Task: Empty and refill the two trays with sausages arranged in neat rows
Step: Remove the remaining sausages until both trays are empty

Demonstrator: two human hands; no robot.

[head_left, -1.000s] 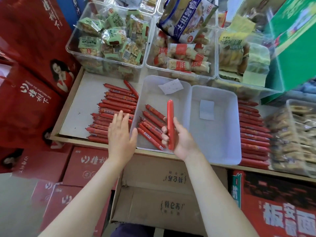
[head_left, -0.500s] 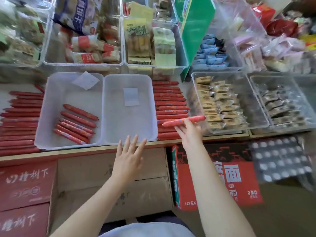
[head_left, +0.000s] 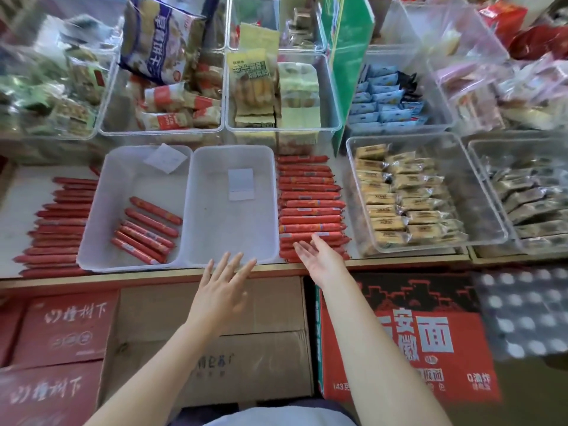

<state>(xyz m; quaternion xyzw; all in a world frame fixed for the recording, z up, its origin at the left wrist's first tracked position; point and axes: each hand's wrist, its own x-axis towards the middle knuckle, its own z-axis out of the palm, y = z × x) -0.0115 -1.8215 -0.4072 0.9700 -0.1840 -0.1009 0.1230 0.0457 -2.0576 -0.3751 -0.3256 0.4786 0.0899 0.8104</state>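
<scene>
Two white trays stand side by side on the shelf. The left tray [head_left: 101,210] holds several red sausages [head_left: 147,229] lying slantwise. The right tray [head_left: 264,192] holds only a paper slip [head_left: 241,184]. A stack of red sausages [head_left: 310,207] lies right of the trays, another pile [head_left: 58,222] lies to their left. My right hand [head_left: 319,256] is palm up, fingers straight, touching the near end of the right stack and holding nothing. My left hand [head_left: 222,287] hovers spread out before the right tray's front rim, empty.
Clear bins of packaged snacks [head_left: 402,198] sit right of the sausages, more bins [head_left: 276,96] line the back. A paper slip [head_left: 166,156] lies in the left tray's far corner. Cardboard boxes [head_left: 215,342] and red cartons [head_left: 399,339] stand under the shelf edge.
My right hand carried one sausage from the left tray to the right stack and let it go there. My left hand moved from the left pile to the right tray's front.
</scene>
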